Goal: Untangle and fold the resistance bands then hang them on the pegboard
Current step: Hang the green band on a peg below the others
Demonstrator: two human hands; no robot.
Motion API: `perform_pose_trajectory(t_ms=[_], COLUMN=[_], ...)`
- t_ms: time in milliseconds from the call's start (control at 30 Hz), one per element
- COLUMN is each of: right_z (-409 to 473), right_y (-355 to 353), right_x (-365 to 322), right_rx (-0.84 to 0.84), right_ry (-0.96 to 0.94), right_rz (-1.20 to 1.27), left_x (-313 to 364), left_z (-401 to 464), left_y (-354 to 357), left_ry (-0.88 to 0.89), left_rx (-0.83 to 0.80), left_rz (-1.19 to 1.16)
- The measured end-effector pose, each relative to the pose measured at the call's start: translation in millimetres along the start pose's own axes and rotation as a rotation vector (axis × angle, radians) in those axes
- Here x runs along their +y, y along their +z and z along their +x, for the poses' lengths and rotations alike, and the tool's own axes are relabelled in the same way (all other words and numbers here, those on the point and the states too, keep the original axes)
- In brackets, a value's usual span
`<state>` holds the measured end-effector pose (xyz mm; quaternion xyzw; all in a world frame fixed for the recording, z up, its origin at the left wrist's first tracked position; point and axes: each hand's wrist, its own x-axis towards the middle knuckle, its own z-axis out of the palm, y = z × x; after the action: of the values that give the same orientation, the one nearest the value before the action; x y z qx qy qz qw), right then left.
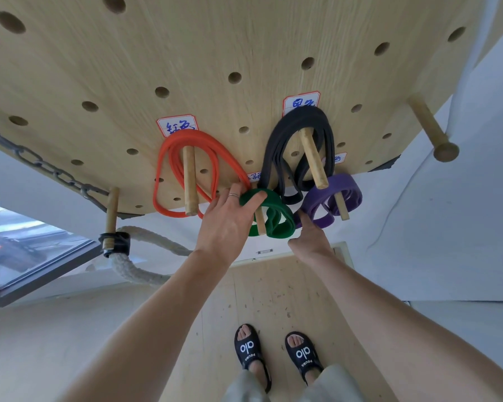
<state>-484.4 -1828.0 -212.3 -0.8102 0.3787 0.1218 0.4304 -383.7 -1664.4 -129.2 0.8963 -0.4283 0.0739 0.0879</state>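
Four bands hung on the pegboard (215, 53); left hand (227, 224) gripped the green band (276, 216), right hand's (311, 239) grip was indiscernible.

Bare forearms, silver ring (233, 195), black logo sandals (251, 353), pale shorts (328, 384)

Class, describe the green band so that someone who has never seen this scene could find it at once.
Start at the wooden pegboard and drop to its lower edge. The green band hangs folded on a peg between the orange band and the purple band; it alone is green, with the left hand touching it.
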Motion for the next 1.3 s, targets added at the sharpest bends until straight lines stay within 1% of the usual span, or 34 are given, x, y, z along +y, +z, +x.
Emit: perform_pose_trajectory(t_ms=[267,333,433,733,800,900,967,1100,1300], right_z=[0.7,-0.9,-5.8,-14.9,-15.9,-16.8,-16.8,-12.5,-11.9], right_y=[-0.6,1.0,7.2,14.1,13.6,12.2,10.9,8.0,2.5], right_x=[6.1,5.2,2.3,0.5,-1.1,-9.4,-17.9,-30.5,-35.8], right_rx=[-0.006,0.002,0.060,0.067,0.118,0.242,0.295,0.380,0.355], right_ry=[0.045,-0.008,-0.074,-0.087,-0.141,-0.275,-0.357,-0.429,-0.431], right_rz=[-0.017,0.003,-0.010,0.020,0.013,-0.002,0.005,-0.004,-0.010], left_x=[3.6,3.7,5.6,7.3,5.7,3.8,3.1,-1.8,-1.1], left_z=[3.3,3.1,2.7,4.9,5.8,6.1,6.2,6.8,6.5], left_y=[-2.1,-1.2,1.1,-0.2,-1.3,-3.2,-4.2,-4.9,-9.1], left_ry=[-0.014,-0.021,-0.029,-0.032,-0.033,-0.064,-0.072,-0.083,-0.099], left_rx=[-0.016,-0.017,-0.012,-0.022,-0.020,-0.005,0.000,-0.010,-0.029], left_rz=[0.026,0.023,0.031,0.052,0.046,-0.010,-0.053,-0.123,-0.130])
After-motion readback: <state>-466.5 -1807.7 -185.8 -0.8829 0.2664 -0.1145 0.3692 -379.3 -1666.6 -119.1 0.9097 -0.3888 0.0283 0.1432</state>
